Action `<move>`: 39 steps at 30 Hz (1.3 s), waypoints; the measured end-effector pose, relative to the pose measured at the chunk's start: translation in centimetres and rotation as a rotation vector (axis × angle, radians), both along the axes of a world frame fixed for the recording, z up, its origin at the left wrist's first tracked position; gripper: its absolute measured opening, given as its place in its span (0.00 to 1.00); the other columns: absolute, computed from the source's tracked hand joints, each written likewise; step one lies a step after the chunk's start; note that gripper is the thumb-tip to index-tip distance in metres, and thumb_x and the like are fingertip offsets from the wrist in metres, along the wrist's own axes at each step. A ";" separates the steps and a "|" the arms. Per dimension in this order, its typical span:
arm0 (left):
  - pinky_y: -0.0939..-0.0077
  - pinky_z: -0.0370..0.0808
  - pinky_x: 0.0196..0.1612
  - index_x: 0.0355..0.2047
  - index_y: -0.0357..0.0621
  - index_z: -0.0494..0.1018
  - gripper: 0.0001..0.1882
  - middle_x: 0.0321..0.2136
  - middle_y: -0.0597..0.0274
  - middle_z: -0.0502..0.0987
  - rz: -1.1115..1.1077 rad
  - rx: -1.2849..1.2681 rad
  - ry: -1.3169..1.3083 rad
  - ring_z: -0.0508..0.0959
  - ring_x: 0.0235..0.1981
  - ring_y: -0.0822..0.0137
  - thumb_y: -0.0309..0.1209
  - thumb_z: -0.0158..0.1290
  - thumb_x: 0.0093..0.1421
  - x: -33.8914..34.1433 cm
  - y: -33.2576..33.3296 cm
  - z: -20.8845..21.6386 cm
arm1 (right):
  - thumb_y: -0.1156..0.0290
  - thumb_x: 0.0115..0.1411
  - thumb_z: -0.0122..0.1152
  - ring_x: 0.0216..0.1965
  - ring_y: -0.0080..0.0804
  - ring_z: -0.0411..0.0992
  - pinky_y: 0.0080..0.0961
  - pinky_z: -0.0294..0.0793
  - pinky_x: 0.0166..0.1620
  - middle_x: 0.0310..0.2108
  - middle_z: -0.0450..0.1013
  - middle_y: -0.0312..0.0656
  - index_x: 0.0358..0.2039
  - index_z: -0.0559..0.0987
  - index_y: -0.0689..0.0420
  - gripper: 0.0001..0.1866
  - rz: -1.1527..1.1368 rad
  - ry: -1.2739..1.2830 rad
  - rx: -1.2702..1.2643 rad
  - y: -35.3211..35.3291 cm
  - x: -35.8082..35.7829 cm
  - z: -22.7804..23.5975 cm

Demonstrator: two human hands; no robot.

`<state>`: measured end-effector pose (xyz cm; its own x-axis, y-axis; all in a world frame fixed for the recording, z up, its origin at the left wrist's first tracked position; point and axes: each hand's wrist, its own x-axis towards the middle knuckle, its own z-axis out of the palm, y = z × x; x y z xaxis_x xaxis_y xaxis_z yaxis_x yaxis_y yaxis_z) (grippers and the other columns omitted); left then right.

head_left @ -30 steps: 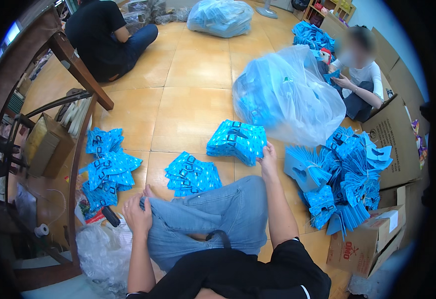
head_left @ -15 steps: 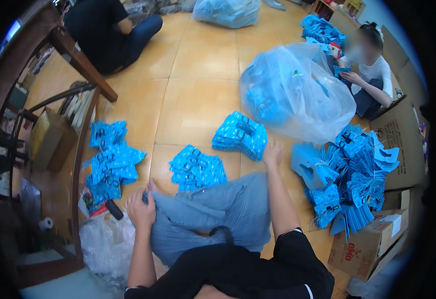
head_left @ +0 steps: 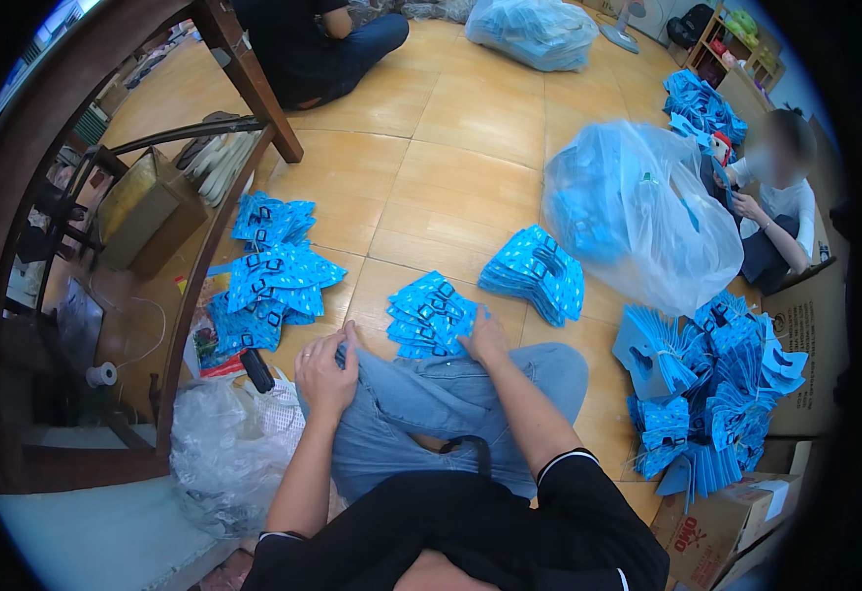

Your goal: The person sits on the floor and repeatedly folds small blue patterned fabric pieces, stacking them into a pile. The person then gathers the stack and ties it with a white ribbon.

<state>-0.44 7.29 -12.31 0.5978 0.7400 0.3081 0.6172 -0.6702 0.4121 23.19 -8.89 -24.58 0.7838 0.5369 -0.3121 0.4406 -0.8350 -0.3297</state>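
The fanned stack of blue pieces [head_left: 426, 317], on the floor [head_left: 342, 197] before the crossed legs, could slide apart if pushed, since its layers overlap unevenly and the right hand [head_left: 486, 338] meets only its right edge, its grip there impossible to tell. The stack looks low and bright blue, with pale specks and dark squarish outlines. Farther out, the left hand [head_left: 327, 376] rests on the jeans [head_left: 421, 394], fingers together and curved; whether it pinches cloth I cannot tell.
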 end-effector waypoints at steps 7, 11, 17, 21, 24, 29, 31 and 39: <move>0.58 0.65 0.56 0.45 0.48 0.78 0.16 0.41 0.58 0.80 -0.046 -0.025 0.014 0.76 0.47 0.54 0.37 0.53 0.57 -0.7 0.2 0.0 | 0.69 0.55 0.59 0.52 0.55 0.69 0.44 0.71 0.52 0.51 0.67 0.57 0.62 0.62 0.57 0.33 0.041 -0.101 0.063 -0.5 0.4 -2.2; 0.56 0.62 0.59 0.47 0.49 0.77 0.18 0.44 0.59 0.79 -0.079 -0.101 -0.027 0.75 0.49 0.54 0.38 0.53 0.58 -1.3 0.1 0.2 | 0.64 0.55 0.61 0.55 0.52 0.66 0.42 0.70 0.53 0.55 0.66 0.55 0.60 0.66 0.56 0.31 0.095 -0.143 0.063 0.0 0.2 -1.5; 0.59 0.60 0.61 0.46 0.49 0.77 0.17 0.44 0.62 0.79 -0.072 -0.077 -0.014 0.73 0.51 0.57 0.39 0.53 0.58 -1.5 -0.1 -0.1 | 0.49 0.51 0.66 0.59 0.46 0.61 0.43 0.62 0.57 0.54 0.65 0.50 0.56 0.70 0.54 0.36 0.616 -0.360 0.154 0.5 -0.5 -0.6; 0.59 0.60 0.60 0.46 0.49 0.78 0.17 0.43 0.62 0.80 -0.062 -0.064 -0.018 0.74 0.51 0.58 0.38 0.53 0.57 -1.3 -0.1 -0.2 | 0.48 0.51 0.66 0.58 0.42 0.61 0.42 0.62 0.56 0.53 0.66 0.46 0.52 0.72 0.54 0.32 0.623 -0.277 -0.020 0.8 -0.5 -1.4; 0.60 0.61 0.60 0.44 0.49 0.78 0.16 0.42 0.62 0.80 -0.055 -0.054 -0.036 0.74 0.50 0.58 0.38 0.53 0.57 -1.3 -0.2 -0.1 | 0.50 0.51 0.65 0.57 0.42 0.62 0.41 0.63 0.55 0.51 0.67 0.46 0.49 0.73 0.55 0.29 0.614 -0.236 -0.075 0.9 -0.3 -2.0; 0.62 0.62 0.59 0.43 0.50 0.79 0.15 0.41 0.60 0.80 -0.037 -0.028 -0.025 0.75 0.49 0.58 0.39 0.53 0.57 -1.1 -0.4 0.3 | 0.55 0.51 0.65 0.54 0.44 0.65 0.40 0.64 0.54 0.47 0.69 0.47 0.45 0.75 0.56 0.25 0.606 -0.269 0.002 0.6 -0.5 -2.0; 0.62 0.62 0.58 0.43 0.50 0.79 0.16 0.41 0.59 0.80 -0.032 -0.043 -0.036 0.75 0.49 0.58 0.39 0.54 0.56 -1.0 -0.4 0.4 | 0.56 0.50 0.65 0.54 0.43 0.65 0.40 0.63 0.54 0.47 0.70 0.45 0.44 0.75 0.56 0.24 0.551 -0.268 0.117 0.3 -0.5 -1.4; 0.62 0.69 0.53 0.47 0.44 0.77 0.25 0.43 0.51 0.79 0.044 -0.477 0.064 0.77 0.45 0.54 0.50 0.54 0.58 -2.1 3.7 -1.2 | 0.62 0.47 0.68 0.56 0.48 0.64 0.45 0.59 0.59 0.50 0.70 0.48 0.46 0.75 0.59 0.26 0.322 -0.344 0.646 -1.3 -2.4 3.6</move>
<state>-2.59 11.02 -13.54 0.5698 0.8147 -0.1077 0.6746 -0.3889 0.6274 20.75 -10.16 -21.00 0.5550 0.7454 0.3692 0.7928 -0.3396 -0.5062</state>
